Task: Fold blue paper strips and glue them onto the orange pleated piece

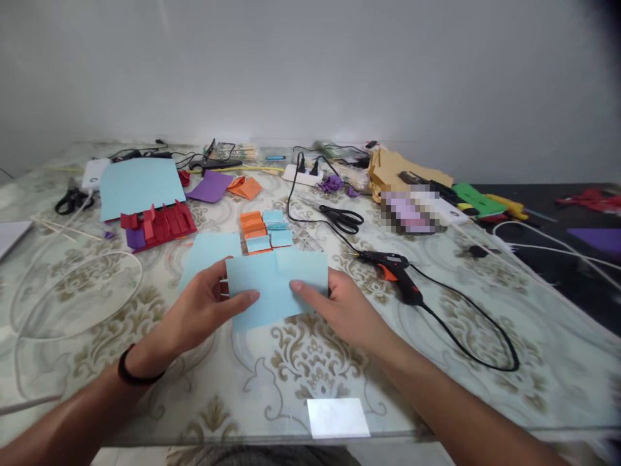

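Observation:
A sheet of light blue paper (277, 278) is held up above the table between my two hands. My left hand (213, 301) grips its left edge, thumb on the near face and fingers behind. At the right edge my right hand (337, 301) pinches the sheet the same way, its thumb reaching toward the middle. Just beyond lie small folded pieces of orange paper (253, 224) and blue paper (275, 219). Another light blue sheet (206, 249) rests flat behind my left hand. The hot glue gun (395, 272) lies right of my right hand.
Black-handled scissors (342, 219) and a white power strip (303, 175) lie farther back. Red folded paper (167, 223) and a large blue sheet (140, 184) sit at left. The glue gun's black cord loops across the right side. A white cable (140, 265) curls at left.

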Motion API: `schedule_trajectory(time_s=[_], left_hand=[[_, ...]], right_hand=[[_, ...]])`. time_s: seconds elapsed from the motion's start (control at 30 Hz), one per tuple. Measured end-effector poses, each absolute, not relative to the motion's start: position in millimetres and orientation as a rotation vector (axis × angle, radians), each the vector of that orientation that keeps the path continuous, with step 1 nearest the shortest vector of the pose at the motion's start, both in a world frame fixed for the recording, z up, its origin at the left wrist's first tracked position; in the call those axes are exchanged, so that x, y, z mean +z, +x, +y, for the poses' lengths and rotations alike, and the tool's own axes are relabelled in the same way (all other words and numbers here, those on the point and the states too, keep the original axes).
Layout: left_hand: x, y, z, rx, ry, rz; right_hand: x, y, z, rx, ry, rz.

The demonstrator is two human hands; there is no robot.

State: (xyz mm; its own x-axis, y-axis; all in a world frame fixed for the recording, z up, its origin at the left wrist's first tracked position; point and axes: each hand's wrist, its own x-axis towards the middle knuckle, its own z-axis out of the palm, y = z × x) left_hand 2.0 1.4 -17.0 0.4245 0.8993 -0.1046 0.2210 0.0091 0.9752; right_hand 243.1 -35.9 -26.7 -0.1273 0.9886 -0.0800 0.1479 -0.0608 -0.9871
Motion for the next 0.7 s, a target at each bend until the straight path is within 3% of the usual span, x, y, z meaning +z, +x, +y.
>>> schedule_trajectory(time_s=[0.2,0.4,0.57,0.7], left_hand=[[-22,0,1,0.577,1.606,1.146],[-12,-2,5,0.751,1.550,0.925],[-9,-11,5,0.778,1.469,0.708],[-8,-13,4,0.781,1.537,0.721]], right_hand=[[-27,246,-36,1.376,-1.257,-1.367],[-20,253,-31,1.331,-1.097,-1.433],[-13,255,-31,1.528,-0.941,-1.197],[-16,253,-29,1.551,-1.034,-1.101]])
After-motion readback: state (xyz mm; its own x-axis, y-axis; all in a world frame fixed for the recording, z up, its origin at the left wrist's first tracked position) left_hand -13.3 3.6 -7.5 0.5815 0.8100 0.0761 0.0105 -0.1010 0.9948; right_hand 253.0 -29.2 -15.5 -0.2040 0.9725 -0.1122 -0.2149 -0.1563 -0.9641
